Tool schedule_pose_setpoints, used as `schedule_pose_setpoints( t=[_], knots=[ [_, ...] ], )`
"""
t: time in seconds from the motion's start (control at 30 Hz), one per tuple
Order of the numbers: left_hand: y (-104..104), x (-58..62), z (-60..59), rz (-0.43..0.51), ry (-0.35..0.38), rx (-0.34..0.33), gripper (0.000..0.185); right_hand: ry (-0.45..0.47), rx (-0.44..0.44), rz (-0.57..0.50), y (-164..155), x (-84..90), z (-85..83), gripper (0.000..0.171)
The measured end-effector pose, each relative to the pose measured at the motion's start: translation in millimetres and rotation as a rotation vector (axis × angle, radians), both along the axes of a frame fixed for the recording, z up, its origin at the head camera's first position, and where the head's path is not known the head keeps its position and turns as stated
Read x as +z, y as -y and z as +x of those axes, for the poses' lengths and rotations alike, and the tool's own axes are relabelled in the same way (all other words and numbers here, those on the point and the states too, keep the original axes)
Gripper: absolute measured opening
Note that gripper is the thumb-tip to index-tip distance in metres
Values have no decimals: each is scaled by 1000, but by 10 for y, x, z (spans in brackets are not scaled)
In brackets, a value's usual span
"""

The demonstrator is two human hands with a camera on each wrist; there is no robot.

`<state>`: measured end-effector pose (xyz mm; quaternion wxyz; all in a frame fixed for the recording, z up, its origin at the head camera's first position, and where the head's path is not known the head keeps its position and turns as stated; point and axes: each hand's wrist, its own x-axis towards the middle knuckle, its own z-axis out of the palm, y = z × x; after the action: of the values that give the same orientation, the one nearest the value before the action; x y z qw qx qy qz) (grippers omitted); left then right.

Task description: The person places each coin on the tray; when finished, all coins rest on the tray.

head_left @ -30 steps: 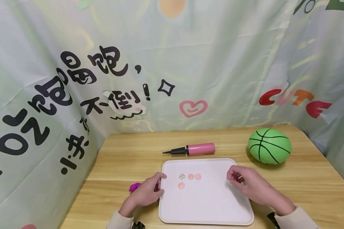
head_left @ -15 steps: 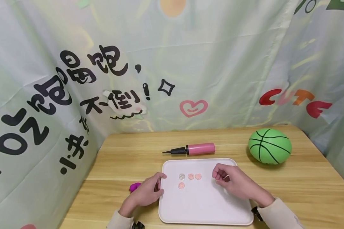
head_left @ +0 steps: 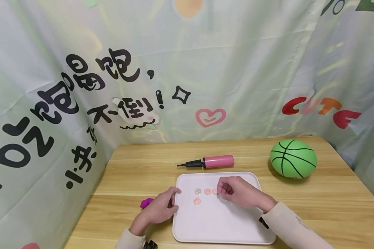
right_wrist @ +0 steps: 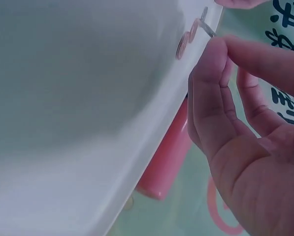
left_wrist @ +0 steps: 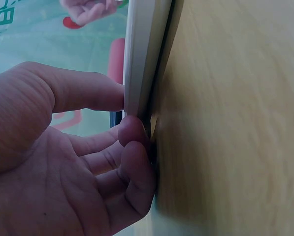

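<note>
**Hands at a pale tray of small coins**

Nearest me, the pale cream rectangular plastic tray lies flat on the light wooden table, its corners rounded and its rim low. The person's left hand grips the tray's left edge, thumb on top of the rim and curled fingers tucked beneath it. Just beside that hand a small magenta object lies on the wood.

On the tray's far half lie small round coins, coppery pink with one silvery, flat and close together. The right hand hangs over them, its fingertips drawn together at the rightmost coin; whether they pinch it I cannot tell.

Beyond the tray lies a pink cylindrical hand pump with a black nozzle, and far right a green ball with black lines.
</note>
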<state>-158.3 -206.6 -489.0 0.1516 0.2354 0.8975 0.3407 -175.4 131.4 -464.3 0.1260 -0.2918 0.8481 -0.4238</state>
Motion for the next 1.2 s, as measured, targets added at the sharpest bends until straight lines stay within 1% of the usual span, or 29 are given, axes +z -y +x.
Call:
schedule_pose_setpoints(
  t=[0.1,0.27,0.4,0.6,0.83,1.03,1.13,1.2],
  knots=[
    [-2,-4,1,-1,0,1,47,15,13,11,84,-28,-52,15],
    [-4,-3,-2,0,4,5,47,9,42,14,208,-76,-115,16],
    [-5,2,-7,0,8,8,48,24,63,4,296,-95,-139,18],
    [-4,-2,-13,-1,13,10,47,40,64,9,404,-108,-161,15],
    [-5,-4,-10,-3,10,8,47,-8,49,41,454,-120,-172,21],
    [-7,-5,-11,-7,7,11,46,-38,29,48,433,-105,-157,17],
    [-1,-13,-13,-8,7,11,46,-66,25,33,404,-82,-138,15],
    [2,-19,-15,-6,9,11,46,-67,26,21,377,-63,-124,14]
  ],
)
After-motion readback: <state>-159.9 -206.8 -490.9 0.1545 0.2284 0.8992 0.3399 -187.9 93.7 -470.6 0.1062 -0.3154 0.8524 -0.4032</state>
